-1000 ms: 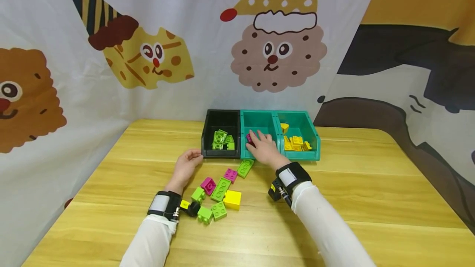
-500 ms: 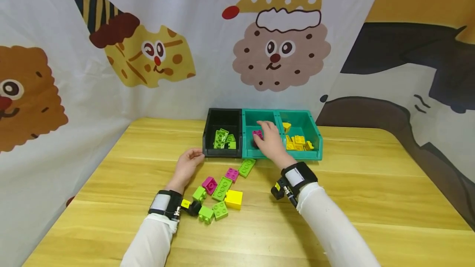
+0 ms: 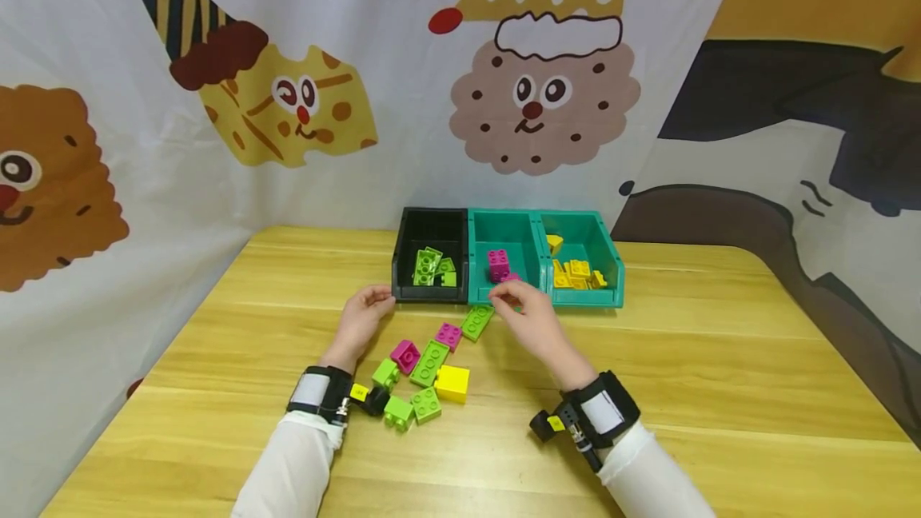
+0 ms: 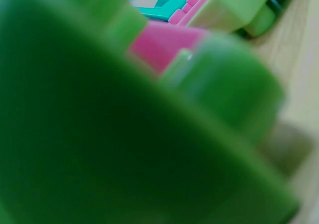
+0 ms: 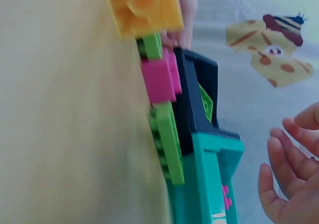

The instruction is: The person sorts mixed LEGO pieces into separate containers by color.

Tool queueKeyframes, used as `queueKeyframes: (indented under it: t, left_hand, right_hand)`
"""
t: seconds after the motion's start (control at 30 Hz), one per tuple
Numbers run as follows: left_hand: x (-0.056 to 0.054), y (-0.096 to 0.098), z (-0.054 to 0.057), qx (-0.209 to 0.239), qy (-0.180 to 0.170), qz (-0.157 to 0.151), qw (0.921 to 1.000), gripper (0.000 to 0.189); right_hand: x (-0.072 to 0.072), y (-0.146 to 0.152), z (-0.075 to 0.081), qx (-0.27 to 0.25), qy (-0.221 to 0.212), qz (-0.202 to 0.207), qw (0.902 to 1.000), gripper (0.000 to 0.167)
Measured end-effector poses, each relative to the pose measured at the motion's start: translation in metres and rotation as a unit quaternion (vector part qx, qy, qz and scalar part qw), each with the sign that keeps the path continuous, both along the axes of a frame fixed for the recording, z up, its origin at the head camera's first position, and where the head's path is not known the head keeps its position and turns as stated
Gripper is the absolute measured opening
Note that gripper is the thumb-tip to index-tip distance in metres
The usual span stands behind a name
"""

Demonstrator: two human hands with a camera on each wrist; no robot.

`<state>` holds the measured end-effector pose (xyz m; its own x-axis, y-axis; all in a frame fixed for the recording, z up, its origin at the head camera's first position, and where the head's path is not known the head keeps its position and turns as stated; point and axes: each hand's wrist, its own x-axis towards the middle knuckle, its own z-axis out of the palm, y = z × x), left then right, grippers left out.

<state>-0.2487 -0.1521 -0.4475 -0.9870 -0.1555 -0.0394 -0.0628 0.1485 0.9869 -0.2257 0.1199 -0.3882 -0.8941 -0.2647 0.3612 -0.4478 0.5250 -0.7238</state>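
My right hand (image 3: 532, 322) hovers just in front of the middle teal bin (image 3: 507, 222), its fingers loosely bent with nothing between them; the right wrist view also shows the hand (image 5: 296, 171) without a brick. Inside that bin stands a magenta brick (image 3: 498, 264), with another partly hidden by my hand. My left hand (image 3: 360, 322) rests on the table, fingertips at the front left corner of the black bin (image 3: 432, 222). Between my hands lie a yellow brick (image 3: 452, 384), two magenta bricks (image 3: 448, 335) and several green bricks (image 3: 429, 364). A green brick (image 4: 124, 134) fills much of the left wrist view.
Green bricks (image 3: 426, 266) lie in the black bin. The right teal bin (image 3: 608, 254) holds several yellow bricks (image 3: 578, 268). All three bins stand side by side on the wooden table (image 3: 719, 374), before a cloth with cartoon prints (image 3: 410, 102).
My right hand has come out of the middle teal bin, back toward me, uncovering the magenta bricks in it. My left hand stays at the black bin's corner.
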Motion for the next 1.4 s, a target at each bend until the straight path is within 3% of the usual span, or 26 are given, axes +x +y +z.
queueKeyframes:
  t: [0.23, 0.57, 1.03, 1.17, 1.4]
  left_hand:
    - [0.000, 0.000, 0.000, 0.002, 0.001, -0.006, 1.0000, 0.027]
    - [0.000, 0.000, 0.001, 0.005, -0.001, -0.007, 1.0000, 0.028]
    - [0.002, -0.001, 0.003, 0.002, -0.002, -0.009, 1.0000, 0.028]
    - [0.002, -0.001, 0.002, -0.001, -0.003, -0.011, 0.9999, 0.029]
    - [0.002, -0.001, 0.002, -0.002, -0.001, -0.013, 0.9999, 0.029]
  right_hand:
    - [0.024, -0.001, -0.009, 0.039, -0.045, 0.068, 0.9959, 0.013]
    - [0.036, -0.009, -0.017, 0.070, -0.051, 0.133, 0.9873, 0.017]
    - [0.055, -0.027, -0.017, 0.216, -0.039, 0.212, 0.9523, 0.055]
    - [0.056, -0.028, -0.020, 0.228, -0.035, 0.223, 0.9472, 0.052]
    - [0.055, -0.030, -0.023, 0.209, -0.031, 0.225, 0.9511, 0.038]
